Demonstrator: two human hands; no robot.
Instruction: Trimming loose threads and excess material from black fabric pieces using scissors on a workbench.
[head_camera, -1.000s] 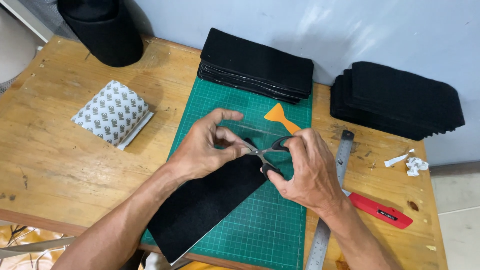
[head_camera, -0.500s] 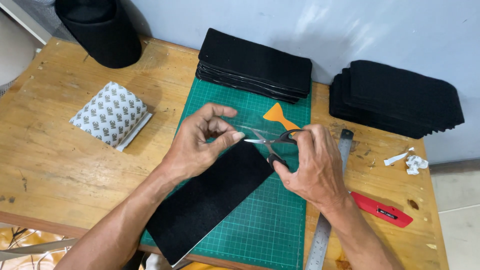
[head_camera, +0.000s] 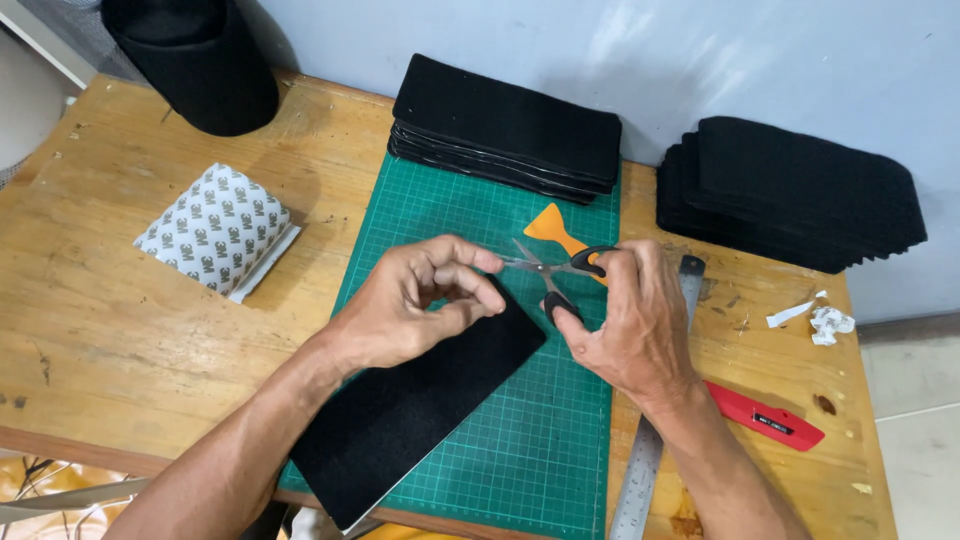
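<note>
Head view: a long black felt strip (head_camera: 420, 400) lies slantwise across the green cutting mat (head_camera: 540, 440) in the lower middle of the frame, its upper end lifted toward the hands so that its corner is within reach of the blades. The left hand (head_camera: 415, 305) pinches that upper corner between thumb and curled fingertips, holding it steady. The right hand (head_camera: 625, 320) grips small scissors (head_camera: 545, 268), fingers clenched through the black loops, the blades parted and pointing left at the pinched corner.

Just behind the scissors an orange scraper (head_camera: 553, 228) rests on the mat. At the mat's top edge sits a neat stack of black strips (head_camera: 505, 125); a second, looser pile of black pieces (head_camera: 800, 195) sits at upper right on the wooden table (head_camera: 100, 330). A steel ruler (head_camera: 650, 470) runs along the mat's right side, with a red utility knife (head_camera: 765, 415) beside it and paper scraps (head_camera: 815, 318) farther right. A pad of printed adhesive sheets (head_camera: 215, 230) lies at left. The black cylindrical bin (head_camera: 195, 60) at upper left shows no contents from here.
</note>
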